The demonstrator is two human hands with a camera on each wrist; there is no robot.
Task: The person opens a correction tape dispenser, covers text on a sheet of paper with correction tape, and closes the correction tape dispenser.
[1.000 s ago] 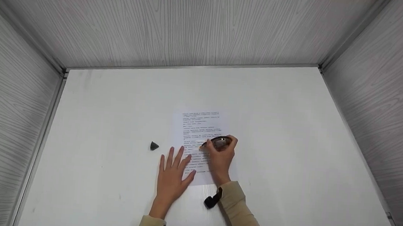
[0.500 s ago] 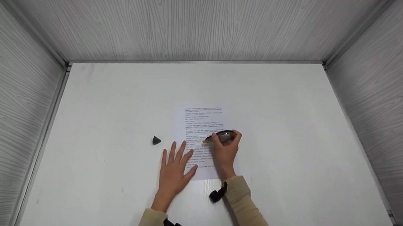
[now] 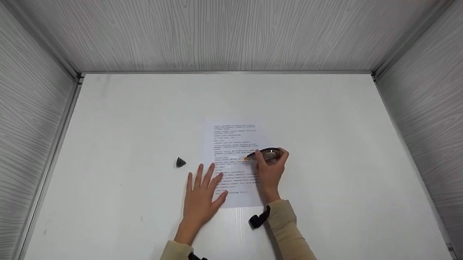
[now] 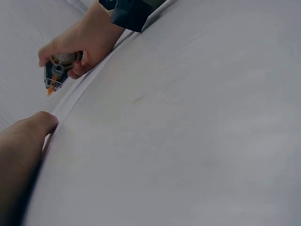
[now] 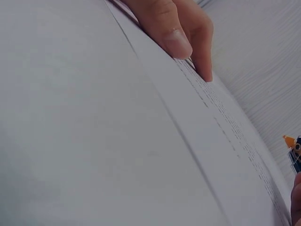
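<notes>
A printed sheet of paper (image 3: 234, 168) lies on the white table in the head view. My left hand (image 3: 197, 204) rests on its lower left part, fingers straight and spread. The right hand (image 3: 270, 175) grips a dark correction tape dispenser (image 3: 270, 154) between thumb and fingers. Its orange tip points left at the printed lines; I cannot tell whether it touches the paper. The left wrist view shows the dispenser (image 4: 61, 66) clearly, with the right hand (image 4: 87, 40) around it. In the right wrist view only part of the dispenser (image 5: 296, 149) appears at the edge.
A small dark, wedge-shaped piece (image 3: 180, 162), perhaps a cap, lies left of the paper. Wood-grain panels (image 3: 223, 26) enclose the white table (image 3: 331, 121) at the back and both sides.
The right hand has moved right across the sheet, and slightly away from me, with the correction tape dispenser. My left hand stays on the paper. The head view has shifted slightly.
</notes>
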